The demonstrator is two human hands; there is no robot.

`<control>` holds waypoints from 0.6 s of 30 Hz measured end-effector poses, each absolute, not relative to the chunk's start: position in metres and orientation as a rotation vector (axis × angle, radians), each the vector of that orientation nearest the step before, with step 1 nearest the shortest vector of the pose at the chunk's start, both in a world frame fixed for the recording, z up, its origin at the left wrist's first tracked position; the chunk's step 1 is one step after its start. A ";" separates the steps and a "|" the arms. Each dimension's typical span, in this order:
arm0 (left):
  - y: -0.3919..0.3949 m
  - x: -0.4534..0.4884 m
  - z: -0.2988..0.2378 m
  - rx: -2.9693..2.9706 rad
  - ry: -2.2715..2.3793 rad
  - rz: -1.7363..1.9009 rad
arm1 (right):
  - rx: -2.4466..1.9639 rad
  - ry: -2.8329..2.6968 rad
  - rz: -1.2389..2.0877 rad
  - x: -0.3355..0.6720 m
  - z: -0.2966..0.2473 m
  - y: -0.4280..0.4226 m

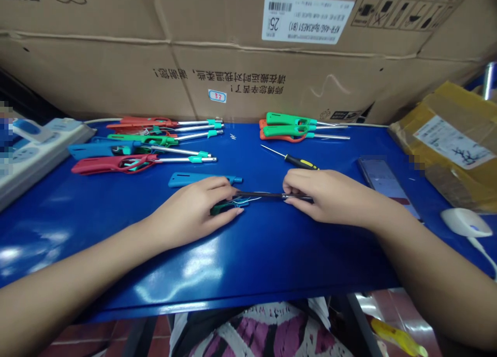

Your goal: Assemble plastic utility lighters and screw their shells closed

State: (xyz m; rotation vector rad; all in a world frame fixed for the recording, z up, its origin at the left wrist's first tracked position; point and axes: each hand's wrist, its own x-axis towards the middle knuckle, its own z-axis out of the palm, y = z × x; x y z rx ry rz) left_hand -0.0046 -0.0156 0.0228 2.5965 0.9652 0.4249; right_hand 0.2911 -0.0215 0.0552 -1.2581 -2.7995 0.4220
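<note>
Between my hands lies a taken-apart lighter, its thin dark tube running sideways with a fine pale wire beside it. My right hand pinches the tube at its shiny right end. At the other end, my left hand curls over blue-green lighter parts, its fingertips touching the tube; the palm hides most of those parts. Just behind my left hand a blue handle shell rests on the blue table. A screwdriver with a black and yellow handle lies beyond my right hand.
Several long-nosed lighters lie at the left, and more green and orange ones at the back. A power strip stands far left. On the right are a phone, a taped carton and a white corded device. Cardboard walls the back.
</note>
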 end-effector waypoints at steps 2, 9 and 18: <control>-0.016 -0.006 0.024 2.574 0.951 0.412 | -1.229 -2.813 0.421 0.293 0.056 -0.020; -0.018 -0.005 0.025 2.508 0.964 0.430 | -1.170 -2.856 0.415 0.294 0.054 -0.019; -0.017 -0.003 0.015 2.492 0.841 0.504 | -1.113 -2.873 0.356 0.290 0.050 -0.018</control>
